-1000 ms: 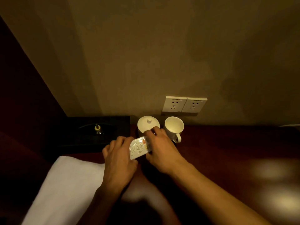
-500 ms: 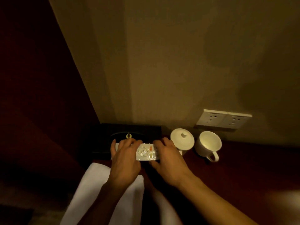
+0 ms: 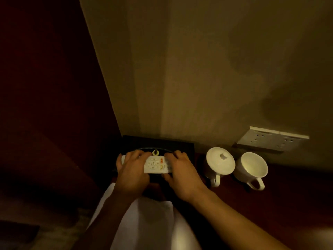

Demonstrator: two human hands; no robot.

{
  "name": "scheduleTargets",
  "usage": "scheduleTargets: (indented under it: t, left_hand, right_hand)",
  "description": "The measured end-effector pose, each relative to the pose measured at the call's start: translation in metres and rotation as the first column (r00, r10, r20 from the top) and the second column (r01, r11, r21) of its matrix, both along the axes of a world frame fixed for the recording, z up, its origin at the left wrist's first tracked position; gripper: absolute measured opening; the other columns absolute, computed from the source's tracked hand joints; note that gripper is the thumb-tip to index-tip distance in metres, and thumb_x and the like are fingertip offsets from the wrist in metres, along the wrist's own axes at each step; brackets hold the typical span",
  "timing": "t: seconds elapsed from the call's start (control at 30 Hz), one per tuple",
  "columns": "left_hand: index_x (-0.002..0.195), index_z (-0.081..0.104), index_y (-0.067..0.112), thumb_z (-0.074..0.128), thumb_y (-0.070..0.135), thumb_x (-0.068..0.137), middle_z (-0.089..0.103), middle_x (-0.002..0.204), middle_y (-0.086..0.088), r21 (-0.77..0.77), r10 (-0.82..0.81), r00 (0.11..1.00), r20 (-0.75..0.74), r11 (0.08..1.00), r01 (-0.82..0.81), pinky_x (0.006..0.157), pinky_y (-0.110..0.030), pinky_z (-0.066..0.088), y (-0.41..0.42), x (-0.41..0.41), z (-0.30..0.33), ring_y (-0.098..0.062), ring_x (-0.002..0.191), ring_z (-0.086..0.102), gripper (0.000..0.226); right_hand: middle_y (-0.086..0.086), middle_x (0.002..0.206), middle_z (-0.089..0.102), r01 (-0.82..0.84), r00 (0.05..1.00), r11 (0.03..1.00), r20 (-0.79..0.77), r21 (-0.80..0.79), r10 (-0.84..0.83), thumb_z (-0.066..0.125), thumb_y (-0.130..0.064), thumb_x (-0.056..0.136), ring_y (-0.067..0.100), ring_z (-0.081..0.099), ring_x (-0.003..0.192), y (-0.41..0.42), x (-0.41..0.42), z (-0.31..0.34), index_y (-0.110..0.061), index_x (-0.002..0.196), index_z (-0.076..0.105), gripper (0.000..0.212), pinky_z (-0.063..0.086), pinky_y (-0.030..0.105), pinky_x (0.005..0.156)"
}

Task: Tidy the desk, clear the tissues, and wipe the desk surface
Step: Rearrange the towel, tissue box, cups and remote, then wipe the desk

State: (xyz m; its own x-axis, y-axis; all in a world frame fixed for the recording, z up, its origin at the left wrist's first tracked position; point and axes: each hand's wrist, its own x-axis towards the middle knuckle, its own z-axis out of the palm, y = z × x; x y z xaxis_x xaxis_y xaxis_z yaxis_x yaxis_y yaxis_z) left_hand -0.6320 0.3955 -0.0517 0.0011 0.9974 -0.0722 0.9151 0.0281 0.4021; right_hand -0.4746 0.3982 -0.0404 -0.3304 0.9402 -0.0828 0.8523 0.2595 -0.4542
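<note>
Since 1.0 s ago: both hands carried the remote control (image 3: 156, 165) leftward from beside the cups to over the black tray (image 3: 182, 147) in the corner. Surface: dark reddish desk (image 3: 297, 199), dim warm light; dark panel at left, beige wall (image 3: 198, 69) behind with a double socket plate (image 3: 272, 138). White cloth (image 3: 149, 222) lies under the forearms. Left hand (image 3: 132, 173) grips the remote's left end, right hand (image 3: 182, 175) its right end. Remote: white, round button pad, orange keys, face up. Right of tray: lidded cup (image 3: 220, 164), then open cup (image 3: 251, 167), touching or nearly so.
</note>
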Motion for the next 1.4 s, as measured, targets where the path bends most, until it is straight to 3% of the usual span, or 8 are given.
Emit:
scheduleTargets:
  t: [0.17, 0.43, 0.67, 0.87, 1.17, 1.27, 1.4]
  left_hand:
    - [0.124, 0.047, 0.035, 0.057, 0.023, 0.081, 0.048, 0.126, 0.005, 0.004, 0.002, 0.998, 0.07, 1.0, -0.002, 0.111, -0.043, 0.009, 0.001, -0.003, -0.001, -0.017, 0.125, 0.034, 0.046]
    - [0.124, 0.045, 0.037, 0.059, 0.023, 0.079, 0.047, 0.122, 0.004, 0.014, 0.002, 0.999, 0.041, 1.0, -0.003, 0.108, -0.043, 0.01, 0.004, -0.002, -0.008, -0.018, 0.124, 0.034, 0.049]
    - [0.131, 0.041, 0.033, 0.057, 0.025, 0.079, 0.044, 0.13, 0.002, 0.019, 0.022, 1.0, 0.006, 1.0, -0.022, 0.113, -0.049, 0.001, -0.001, 0.002, -0.008, -0.019, 0.13, 0.029, 0.055]
    - [0.144, 0.023, 0.026, 0.061, 0.022, 0.077, 0.029, 0.146, -0.005, 0.033, 0.092, 0.992, -0.081, 0.995, -0.09, 0.114, -0.054, -0.002, -0.01, 0.018, -0.003, -0.025, 0.139, 0.016, 0.077]
    - [0.143, 0.029, 0.018, 0.062, 0.02, 0.075, 0.025, 0.149, -0.012, 0.082, 0.089, 0.995, -0.042, 0.993, -0.085, 0.115, -0.051, 0.006, -0.026, 0.044, 0.007, -0.031, 0.14, 0.014, 0.076]
    - [0.139, 0.04, 0.014, 0.065, 0.012, 0.075, 0.038, 0.143, -0.016, 0.145, 0.071, 0.997, 0.043, 0.986, -0.077, 0.111, -0.053, 0.021, -0.04, 0.059, 0.011, -0.034, 0.134, 0.028, 0.068]
    - [0.135, 0.045, 0.014, 0.063, 0.02, 0.081, 0.047, 0.138, -0.013, 0.129, 0.006, 0.998, 0.066, 0.992, -0.014, 0.104, -0.047, 0.033, -0.075, 0.077, 0.024, -0.033, 0.129, 0.038, 0.057]
  right_hand:
    - [0.007, 0.122, 0.052, 0.028, 0.998, 0.997, -0.055, -0.072, -0.032, 0.068, -0.023, 0.083, 0.023, 0.042, 0.112, 0.004, 0.002, -0.004, -0.017, 0.13, 0.046, 0.052, 0.04, 0.031, 0.092]
    - [0.006, 0.121, 0.054, 0.051, 0.995, 0.994, -0.08, -0.1, -0.059, 0.071, -0.022, 0.081, 0.021, 0.045, 0.112, 0.006, 0.004, -0.005, -0.016, 0.122, 0.05, 0.047, 0.034, 0.024, 0.086]
    - [0.008, 0.124, 0.054, 0.067, 0.992, 0.993, -0.097, -0.101, -0.077, 0.071, -0.023, 0.081, 0.022, 0.046, 0.113, 0.005, 0.005, -0.006, -0.014, 0.125, 0.049, 0.05, 0.038, 0.028, 0.093]
    - [0.007, 0.123, 0.055, 0.109, 0.982, 0.987, -0.139, -0.114, -0.124, 0.075, -0.022, 0.076, 0.024, 0.049, 0.116, 0.002, 0.007, -0.006, -0.014, 0.126, 0.049, 0.057, 0.045, 0.036, 0.096]
    - [0.007, 0.124, 0.054, 0.144, 0.949, 0.979, -0.26, -0.146, -0.179, 0.074, -0.016, 0.077, 0.021, 0.054, 0.115, -0.015, 0.027, 0.002, -0.018, 0.126, 0.05, 0.055, 0.047, 0.03, 0.097]
    - [0.006, 0.123, 0.054, 0.158, 0.957, 0.974, -0.217, -0.162, -0.191, 0.072, -0.02, 0.079, 0.021, 0.055, 0.113, -0.03, 0.044, 0.012, -0.016, 0.127, 0.05, 0.053, 0.048, 0.031, 0.096]
    - [0.005, 0.117, 0.057, 0.125, 0.989, 0.985, -0.061, -0.117, -0.133, 0.068, -0.027, 0.081, 0.021, 0.057, 0.107, -0.06, 0.082, 0.034, -0.017, 0.118, 0.053, 0.041, 0.051, 0.036, 0.089]
